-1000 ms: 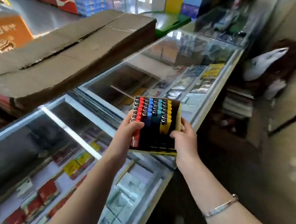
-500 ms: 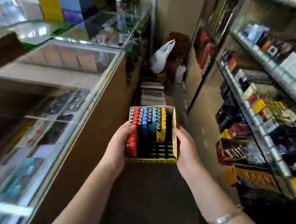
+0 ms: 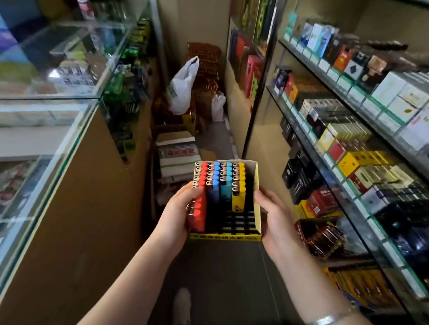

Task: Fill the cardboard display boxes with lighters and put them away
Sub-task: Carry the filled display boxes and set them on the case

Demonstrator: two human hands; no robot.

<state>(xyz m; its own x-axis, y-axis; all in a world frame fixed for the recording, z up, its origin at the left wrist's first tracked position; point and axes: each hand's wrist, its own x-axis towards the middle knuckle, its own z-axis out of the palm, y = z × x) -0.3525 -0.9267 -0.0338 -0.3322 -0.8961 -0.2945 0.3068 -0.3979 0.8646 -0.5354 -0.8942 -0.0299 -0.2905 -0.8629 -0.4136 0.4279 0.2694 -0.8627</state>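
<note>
Cardboard box (image 3: 258, 198) sits between two hands above the floor. The left hand (image 3: 178, 214) grips its left side, thumb on the red lighters (image 3: 199, 203). The right hand (image 3: 275, 221) grips its right side. Blue, teal and yellow lighters (image 3: 238, 188) stand in rows. Shelves (image 3: 356, 194) run right, a glass counter (image 3: 43, 138) left, a white bag (image 3: 181, 86) far.
</note>
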